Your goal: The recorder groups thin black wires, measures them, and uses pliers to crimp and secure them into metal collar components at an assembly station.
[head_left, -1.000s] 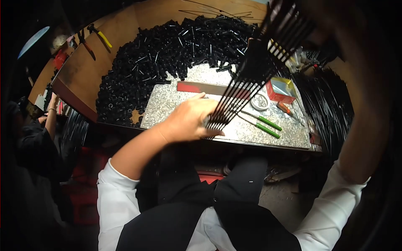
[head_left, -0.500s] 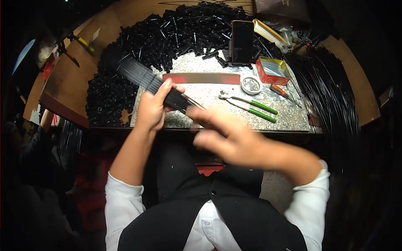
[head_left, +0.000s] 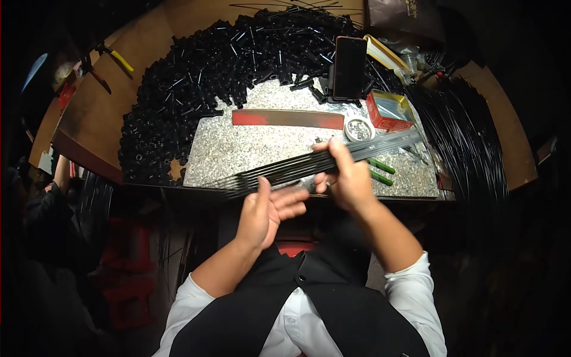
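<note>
The right hand [head_left: 352,178] is gripping a bundle of thin black rods [head_left: 300,168], its thumb lying along the upper side and its fingers curling round beneath. The rods are slanting across the front of the speckled board [head_left: 211,149], their left ends fanning out near the front edge and their right ends reaching past the bowl. The left hand [head_left: 260,217] is opening wide under the left part of the bundle, thumb pointing up and fingers spreading to the right with some blur. Its thumb is overlapping the rods in view, but whether it is touching them I cannot tell; the palm is not closing round anything.

Just beyond the bundle, a white bowl [head_left: 347,131] of small bits is sitting beside a red box [head_left: 391,124]. Green-handled pliers [head_left: 380,177] are lying partly hidden behind the rods and the right hand. A red-and-brown strip [head_left: 286,119] is lying across the board, a phone [head_left: 350,68] is standing farther back, and a large pile of black tubes [head_left: 196,80] is curving round the back and left.
</note>
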The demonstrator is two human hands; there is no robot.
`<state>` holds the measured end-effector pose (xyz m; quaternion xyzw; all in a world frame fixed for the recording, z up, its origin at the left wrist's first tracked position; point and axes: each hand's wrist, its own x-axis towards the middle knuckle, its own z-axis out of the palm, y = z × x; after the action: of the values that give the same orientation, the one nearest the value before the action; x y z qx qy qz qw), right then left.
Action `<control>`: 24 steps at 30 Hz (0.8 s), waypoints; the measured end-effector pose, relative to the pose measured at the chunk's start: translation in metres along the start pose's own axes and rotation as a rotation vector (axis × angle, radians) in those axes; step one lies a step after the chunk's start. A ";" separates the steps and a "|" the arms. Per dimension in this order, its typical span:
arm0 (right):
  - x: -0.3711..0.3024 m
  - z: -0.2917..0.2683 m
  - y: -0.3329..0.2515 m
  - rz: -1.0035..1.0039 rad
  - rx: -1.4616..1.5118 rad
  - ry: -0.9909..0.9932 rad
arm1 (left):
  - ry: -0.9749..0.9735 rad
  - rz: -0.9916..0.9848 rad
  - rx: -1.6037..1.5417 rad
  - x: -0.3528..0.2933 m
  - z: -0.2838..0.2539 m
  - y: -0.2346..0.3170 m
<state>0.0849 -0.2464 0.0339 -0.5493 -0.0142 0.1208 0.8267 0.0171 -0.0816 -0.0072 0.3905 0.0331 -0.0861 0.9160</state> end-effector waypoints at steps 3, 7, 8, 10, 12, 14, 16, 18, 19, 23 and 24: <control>0.004 -0.005 -0.061 -0.158 -0.307 -0.172 | -0.271 -0.222 0.349 -0.021 0.009 0.013; 0.009 -0.001 -0.086 -0.258 -0.731 -0.489 | -0.330 0.115 0.586 -0.035 0.029 0.043; 0.010 0.001 -0.080 -0.252 -0.807 -0.546 | -0.276 0.246 0.675 -0.036 0.034 0.051; 0.005 0.010 -0.069 -0.217 -0.940 -0.667 | -0.150 0.553 0.869 -0.031 0.039 0.062; 0.002 0.009 -0.049 -0.211 -0.960 -0.758 | -0.080 0.693 0.992 -0.023 0.044 0.072; -0.003 0.020 -0.038 -0.136 -1.009 -0.820 | -0.073 0.852 1.144 -0.014 0.048 0.087; -0.001 0.018 -0.011 -0.288 -0.947 -0.910 | -0.142 0.889 1.090 -0.002 0.056 0.091; -0.001 0.016 0.002 -0.239 -0.903 -0.900 | -0.206 0.725 1.026 0.001 0.067 0.096; -0.001 0.017 0.003 -0.217 -0.908 -0.902 | -0.238 0.600 0.943 0.004 0.071 0.098; -0.006 0.020 0.002 -0.228 -0.867 -0.827 | -0.336 0.372 0.974 0.015 0.073 0.100; -0.007 0.018 -0.003 -0.168 -0.906 -0.889 | -0.339 0.444 1.058 0.013 0.074 0.103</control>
<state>0.0759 -0.2324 0.0445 -0.7387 -0.4484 0.2538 0.4346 0.0484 -0.0668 0.1150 0.7721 -0.2432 0.0416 0.5856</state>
